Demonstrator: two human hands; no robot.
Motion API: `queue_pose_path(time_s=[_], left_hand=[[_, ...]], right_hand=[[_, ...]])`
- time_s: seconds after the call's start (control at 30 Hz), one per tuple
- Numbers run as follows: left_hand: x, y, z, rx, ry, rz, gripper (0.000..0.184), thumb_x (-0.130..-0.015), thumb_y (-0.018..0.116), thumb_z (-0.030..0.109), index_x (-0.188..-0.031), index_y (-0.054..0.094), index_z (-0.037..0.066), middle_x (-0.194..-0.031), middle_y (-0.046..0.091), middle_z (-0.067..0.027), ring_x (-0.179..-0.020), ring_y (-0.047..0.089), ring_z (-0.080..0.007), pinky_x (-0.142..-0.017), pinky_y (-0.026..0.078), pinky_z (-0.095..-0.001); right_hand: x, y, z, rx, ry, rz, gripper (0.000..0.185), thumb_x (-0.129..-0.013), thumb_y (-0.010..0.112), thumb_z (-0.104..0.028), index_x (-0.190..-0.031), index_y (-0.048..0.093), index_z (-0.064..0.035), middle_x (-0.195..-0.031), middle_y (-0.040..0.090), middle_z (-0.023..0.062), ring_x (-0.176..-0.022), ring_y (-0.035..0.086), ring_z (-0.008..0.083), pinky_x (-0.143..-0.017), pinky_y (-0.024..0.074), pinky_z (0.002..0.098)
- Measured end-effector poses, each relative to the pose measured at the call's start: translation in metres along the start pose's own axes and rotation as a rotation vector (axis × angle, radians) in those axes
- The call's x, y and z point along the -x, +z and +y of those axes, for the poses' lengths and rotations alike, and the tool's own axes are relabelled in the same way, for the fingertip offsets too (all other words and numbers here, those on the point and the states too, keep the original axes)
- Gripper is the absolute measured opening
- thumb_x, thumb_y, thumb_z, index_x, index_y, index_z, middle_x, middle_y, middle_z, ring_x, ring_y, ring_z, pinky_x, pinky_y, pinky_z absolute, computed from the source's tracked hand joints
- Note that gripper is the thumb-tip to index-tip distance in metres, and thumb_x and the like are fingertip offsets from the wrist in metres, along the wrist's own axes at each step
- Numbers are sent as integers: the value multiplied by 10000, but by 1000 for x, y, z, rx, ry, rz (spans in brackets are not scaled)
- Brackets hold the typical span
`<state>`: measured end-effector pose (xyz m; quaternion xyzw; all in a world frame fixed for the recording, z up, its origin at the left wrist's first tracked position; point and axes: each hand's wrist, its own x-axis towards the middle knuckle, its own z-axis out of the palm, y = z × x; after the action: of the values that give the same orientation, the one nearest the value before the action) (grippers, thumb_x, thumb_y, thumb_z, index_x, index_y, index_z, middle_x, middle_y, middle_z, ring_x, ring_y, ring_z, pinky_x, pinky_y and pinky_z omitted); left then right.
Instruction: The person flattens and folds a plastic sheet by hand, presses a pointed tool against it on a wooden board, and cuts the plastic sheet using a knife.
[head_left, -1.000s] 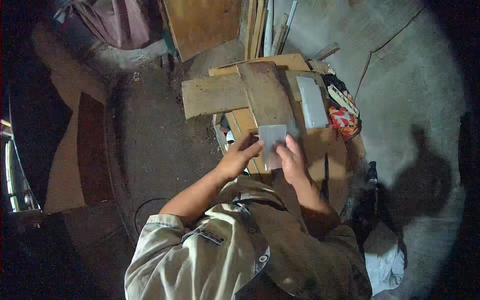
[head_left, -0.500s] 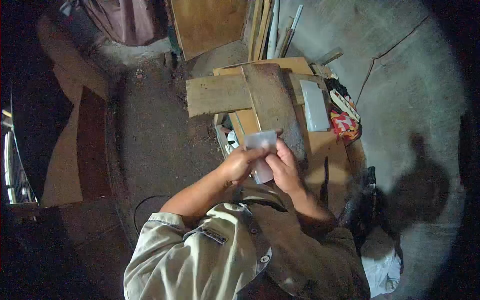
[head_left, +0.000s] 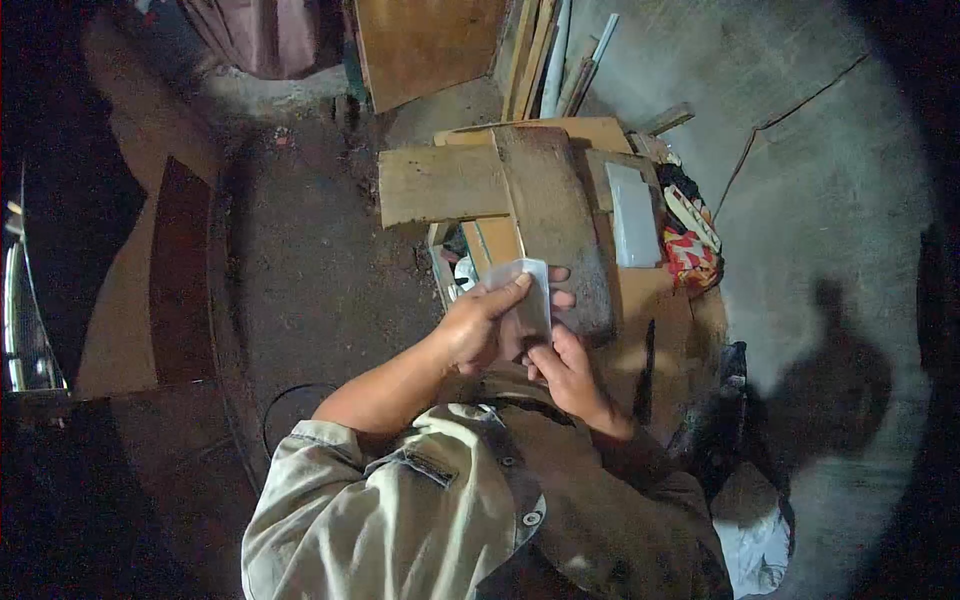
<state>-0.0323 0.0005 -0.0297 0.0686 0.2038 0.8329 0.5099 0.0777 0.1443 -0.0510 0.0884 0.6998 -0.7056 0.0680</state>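
Translucent plastic pouch [head_left: 538, 292] is in the left hand [head_left: 472, 328], in front of the person's chest and over the near part of the board pile. Left grip: closed on pouch, thumb pressed flat on its face near the top, fingers behind with tips poking out past the right edge. Right hand [head_left: 572, 378] sits lower, fingers curled in at the pouch's bottom end; can't tell whether it pinches the plastic or only touches. Pouch is tilted, top end pointing away from the person, lower part partly hidden by hands.

Beyond the hands: wide board [head_left: 548, 190] running away from the person, pale plank [head_left: 440, 185] sticking out to the left of it. Stack of white packs [head_left: 635, 220] lies right of the wide board, apart from both hands. Red patterned cloth [head_left: 690, 262] just right of the packs. Brown cardboard [head_left: 640, 300] nearer, below the packs. Wooden strips [head_left: 530, 60] and white pipe [head_left: 556, 60] stand together at the back, near a brown panel [head_left: 425, 50]. Grey wall [head_left: 800, 220] on the right with the person's shadow on it. Dark floor [head_left: 310, 250] on the left, thin black loop [head_left: 268, 405] near the left sleeve [head_left: 325, 440]. White bag [head_left: 755, 550] low on the right, contents unclear.
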Motion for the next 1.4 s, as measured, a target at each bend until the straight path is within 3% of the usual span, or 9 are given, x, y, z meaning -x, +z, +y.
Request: queue_pose_path(time_s=[0.23,0.4,0.53,0.6,0.67,0.77,0.9,1.2,1.4], left_hand=[[11,15,4,-32,-1,118,371,-996,419,290,-1268,496,49,-873,638,-102,-846,650,-230,-753,552,-372],[30,24,7,-139,-22,158,359,-988,448,252,-1233,512,-3,-905,644,-119,-870,648,-233,-776,542,-364],[47,30,-4,-96,-114,68,349,-971,463,220,-1245,515,11,-989,643,-129,-983,625,-274,-874,494,-404],[57,42,-7,-116,-142,222,349,-962,477,185,-1262,498,9,-1092,623,-128,-1030,606,-259,-901,487,-398],[67,37,-10,-81,-154,186,366,-942,511,168,-1270,486,10,-1157,599,-135,-1079,584,-254,-939,471,-417],[81,44,0,-51,-215,240,367,-940,498,118,-1275,437,-20,-1141,589,-151,-1033,619,-287,-919,511,-414],[89,42,4,19,-234,148,360,-943,489,126,-1267,440,-22,-1144,585,-168,-1031,621,-304,-921,509,-420],[99,46,8,55,-222,134,368,-936,492,135,-1258,441,-35,-1149,590,-179,-1029,624,-330,-939,498,-455],[91,39,8,11,-183,215,361,-938,488,142,-1253,458,-31,-1151,595,-183,-1026,625,-326,-930,496,-467]], right_hand=[[18,-4,-8,18,79,-116,157,-938,469,-71,-1068,527,-6,-858,592,41,-693,544,80,-623,441,235],[22,-29,-49,168,-162,126,337,-916,549,-173,-1192,487,9,-1039,571,63,-860,522,108,-773,428,258],[19,-3,-89,71,-344,114,498,-868,637,-224,-1263,452,17,-1084,580,104,-939,534,136,-835,428,287],[19,6,-98,246,-352,-20,607,-823,702,-244,-1300,430,14,-1123,579,128,-1017,534,166,-897,417,323],[17,17,-105,226,-345,-46,588,-827,700,-197,-1315,442,5,-1130,591,137,-1001,563,161,-832,459,302],[14,26,-113,307,-230,-85,429,-869,623,-85,-1278,509,-19,-1043,633,101,-701,608,119,-633,489,227],[12,28,-114,297,-178,-132,404,-872,611,-89,-1260,531,-13,-1019,643,105,-659,603,120,-640,494,251],[9,34,-116,415,-297,-168,364,-861,617,-117,-1205,582,-4,-964,647,130,-849,622,171,-743,482,291],[10,37,-137,684,-531,-156,726,-697,790,-246,-1320,479,-44,-1246,517,175,-1101,547,304,-923,437,381]])
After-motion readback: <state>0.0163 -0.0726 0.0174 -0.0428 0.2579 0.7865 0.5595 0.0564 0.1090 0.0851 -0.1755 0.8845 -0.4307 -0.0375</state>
